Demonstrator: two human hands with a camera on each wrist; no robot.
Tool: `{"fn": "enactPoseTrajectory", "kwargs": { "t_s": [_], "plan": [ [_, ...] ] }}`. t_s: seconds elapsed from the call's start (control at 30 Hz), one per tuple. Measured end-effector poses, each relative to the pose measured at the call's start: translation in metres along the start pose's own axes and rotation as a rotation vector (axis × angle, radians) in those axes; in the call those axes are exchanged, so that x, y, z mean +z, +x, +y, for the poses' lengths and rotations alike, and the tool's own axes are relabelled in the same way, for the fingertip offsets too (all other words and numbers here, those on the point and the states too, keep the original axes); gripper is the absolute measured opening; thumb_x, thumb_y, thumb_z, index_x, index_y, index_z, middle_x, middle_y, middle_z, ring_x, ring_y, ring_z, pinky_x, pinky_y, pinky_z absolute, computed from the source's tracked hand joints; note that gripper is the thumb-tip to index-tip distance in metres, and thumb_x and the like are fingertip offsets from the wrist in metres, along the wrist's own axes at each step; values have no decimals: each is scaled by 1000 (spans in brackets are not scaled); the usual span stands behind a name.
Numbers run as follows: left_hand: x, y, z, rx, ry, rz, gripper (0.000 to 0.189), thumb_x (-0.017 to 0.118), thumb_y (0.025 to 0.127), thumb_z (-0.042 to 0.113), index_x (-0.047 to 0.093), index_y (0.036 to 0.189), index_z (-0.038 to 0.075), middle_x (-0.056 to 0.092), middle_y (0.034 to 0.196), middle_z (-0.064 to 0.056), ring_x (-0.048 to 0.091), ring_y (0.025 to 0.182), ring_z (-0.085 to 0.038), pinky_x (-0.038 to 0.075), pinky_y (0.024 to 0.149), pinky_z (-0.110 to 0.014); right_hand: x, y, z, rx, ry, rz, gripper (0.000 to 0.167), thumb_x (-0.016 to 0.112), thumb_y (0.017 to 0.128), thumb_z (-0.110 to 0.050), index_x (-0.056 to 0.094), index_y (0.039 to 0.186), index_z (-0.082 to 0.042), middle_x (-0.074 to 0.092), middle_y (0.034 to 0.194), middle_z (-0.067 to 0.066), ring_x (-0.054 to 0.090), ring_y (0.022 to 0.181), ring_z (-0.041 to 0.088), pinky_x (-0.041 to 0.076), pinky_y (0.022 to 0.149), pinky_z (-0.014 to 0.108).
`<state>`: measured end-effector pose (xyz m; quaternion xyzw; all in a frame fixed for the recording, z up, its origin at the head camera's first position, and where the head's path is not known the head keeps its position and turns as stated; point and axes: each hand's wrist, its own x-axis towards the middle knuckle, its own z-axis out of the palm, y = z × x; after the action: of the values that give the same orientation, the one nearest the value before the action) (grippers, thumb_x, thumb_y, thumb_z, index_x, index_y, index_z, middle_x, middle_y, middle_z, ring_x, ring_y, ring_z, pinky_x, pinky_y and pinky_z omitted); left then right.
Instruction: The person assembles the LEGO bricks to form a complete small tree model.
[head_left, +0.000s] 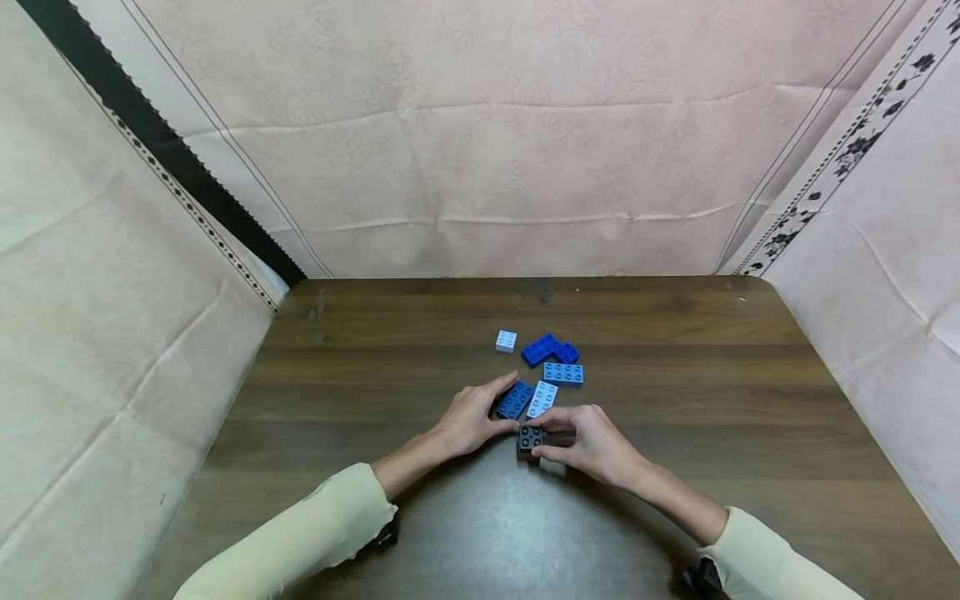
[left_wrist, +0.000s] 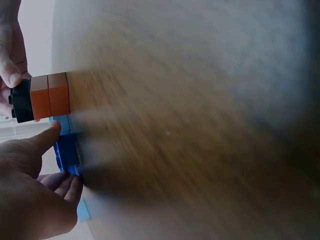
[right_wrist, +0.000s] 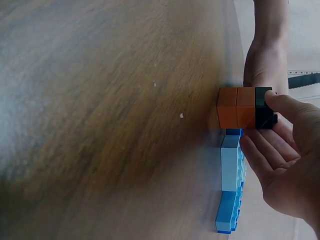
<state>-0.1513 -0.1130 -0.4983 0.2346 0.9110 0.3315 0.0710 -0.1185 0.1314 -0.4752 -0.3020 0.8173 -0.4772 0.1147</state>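
My right hand [head_left: 600, 446] pinches a black toy building brick [head_left: 531, 437] between thumb and fingers. The black brick tops a stack with two orange-brown bricks [right_wrist: 237, 107] under it, the lowest at the table. To the left, my left hand [head_left: 472, 418] holds a dark blue brick [head_left: 514, 400] between its thumb and fingers. That blue brick [left_wrist: 67, 152] shows close to the stack in the left wrist view. Just right of it lies a long light blue brick [head_left: 542, 399], near my right fingertips.
Behind my hands lie a medium blue brick [head_left: 563, 374], two deep blue bricks, one longer [head_left: 540, 350] and one smaller [head_left: 567, 353], and a small pale blue brick [head_left: 506, 341]. The wooden table [head_left: 390, 358] is bordered by hanging pale cloth [head_left: 480, 167] at back and sides.
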Motion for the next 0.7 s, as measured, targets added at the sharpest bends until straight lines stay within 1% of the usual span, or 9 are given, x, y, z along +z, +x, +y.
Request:
{"fn": "enactPoseTrajectory", "kwargs": {
  "t_s": [0.27,0.5,0.7],
  "plan": [
    [1,2,4,14,-9,18,69,81,97,16,49,157,3,57,154,-10,56,139,-27,48,112,-45,0,0,0,-3,-15,-1,28,86,91,-8,77,118,-5,78,116,9,76,107,24,62,89,37],
    [-2,2,5,11,-15,9,61,78,99,9,53,155,5,60,152,-9,58,137,-28,49,112,-47,0,0,1,-7,-23,-1,28,86,91,-9,77,118,-7,77,116,8,76,107,24,62,89,35],
    [-6,-2,3,6,-30,31,58,75,99,6,55,153,7,62,150,-8,62,133,-28,50,110,-48,0,-1,0,-1,-26,-2,30,86,92,-9,76,120,-7,77,116,8,76,108,24,61,90,36]
  ]
}}
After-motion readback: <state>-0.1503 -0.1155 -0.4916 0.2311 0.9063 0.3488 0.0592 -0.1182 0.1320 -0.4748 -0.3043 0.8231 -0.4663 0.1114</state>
